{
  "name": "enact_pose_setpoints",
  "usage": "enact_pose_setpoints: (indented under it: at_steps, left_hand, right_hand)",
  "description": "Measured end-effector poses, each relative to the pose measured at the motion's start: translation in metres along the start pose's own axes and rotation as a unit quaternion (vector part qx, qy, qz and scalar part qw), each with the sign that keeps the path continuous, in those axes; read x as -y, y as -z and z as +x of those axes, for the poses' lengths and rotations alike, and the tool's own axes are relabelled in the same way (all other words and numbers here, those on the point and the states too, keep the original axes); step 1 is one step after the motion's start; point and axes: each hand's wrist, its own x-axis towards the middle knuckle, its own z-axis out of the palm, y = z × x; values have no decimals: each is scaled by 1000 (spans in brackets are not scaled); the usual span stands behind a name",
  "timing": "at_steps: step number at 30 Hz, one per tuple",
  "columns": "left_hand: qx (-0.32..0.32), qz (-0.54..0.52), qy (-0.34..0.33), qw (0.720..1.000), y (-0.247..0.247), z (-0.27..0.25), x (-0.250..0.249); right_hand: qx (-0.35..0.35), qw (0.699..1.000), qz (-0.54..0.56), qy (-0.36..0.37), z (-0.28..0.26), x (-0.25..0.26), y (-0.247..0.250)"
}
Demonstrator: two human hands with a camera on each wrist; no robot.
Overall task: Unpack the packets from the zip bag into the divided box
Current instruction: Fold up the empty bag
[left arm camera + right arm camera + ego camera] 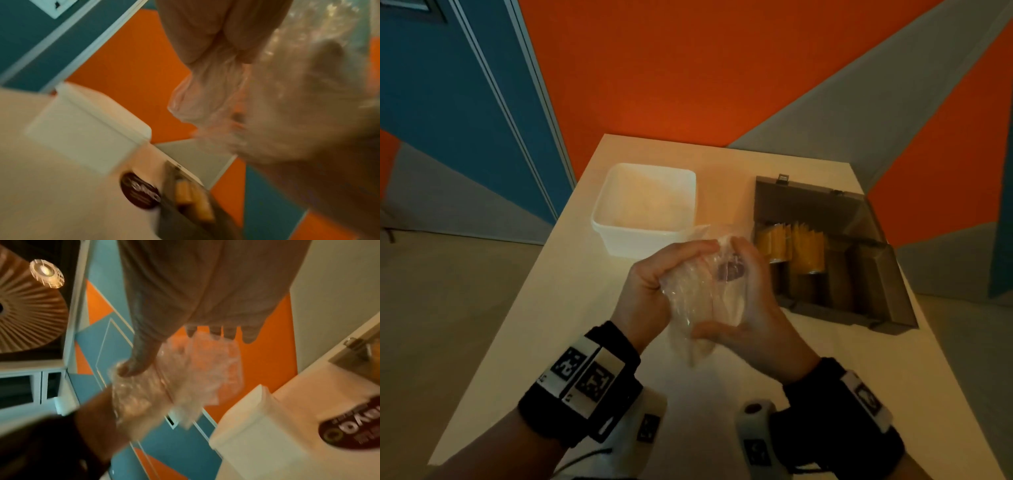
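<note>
Orange, blue and grey wall panels are surrounding a white table [571, 308]. Above its middle, the left hand [650, 284] and right hand [750, 308] are both curling around a crumpled clear zip bag [695, 294]. The open grey divided box [835, 253], right, is holding yellow packets [804, 250]. A white tub [643, 209] is sitting left.

The light is dim and warm, tinting the white desk [722, 394] yellowish. In the right wrist view a lit pleated ceiling lamp [46, 273] glows overhead. The head view is fairly sharp, though straight lines bow toward its edges (wide-angle lens). Both wrist views are smeared with motion blur; the crumpled zip bag [298, 91] catches small glints.
</note>
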Motion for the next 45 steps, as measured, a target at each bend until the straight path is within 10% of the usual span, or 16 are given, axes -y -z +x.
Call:
enact_pose_setpoints:
  at_steps: [7, 11, 14, 19, 28, 36, 45]
  left_hand:
    - [32, -299, 179, 937, 3, -7, -14]
    - [94, -34, 98, 990, 20, 4, -22]
    - [242, 258, 50, 934, 48, 7, -31]
    - [210, 208, 184, 937, 59, -9, -34]
    - [71, 108, 216, 968, 45, -29, 2]
    - [146, 109, 306, 934, 9, -56, 35]
    - [159, 229, 379, 882, -43, -52, 77]
  right_hand:
    - [-13, 983, 182, -10, -3, 6, -31]
    - [-42, 988, 144, -45, 2, 1, -38]
    - [-68, 986, 109, -109, 6, -6, -35]
    - [-21, 992, -52, -112, 3, 4, -43]
    - [-58, 997, -41, -8, -42, -4, -61]
    - [-79, 995, -58, -5, -69, -50, -39]
    - [-202, 972, -10, -117, -108, -132, 107]
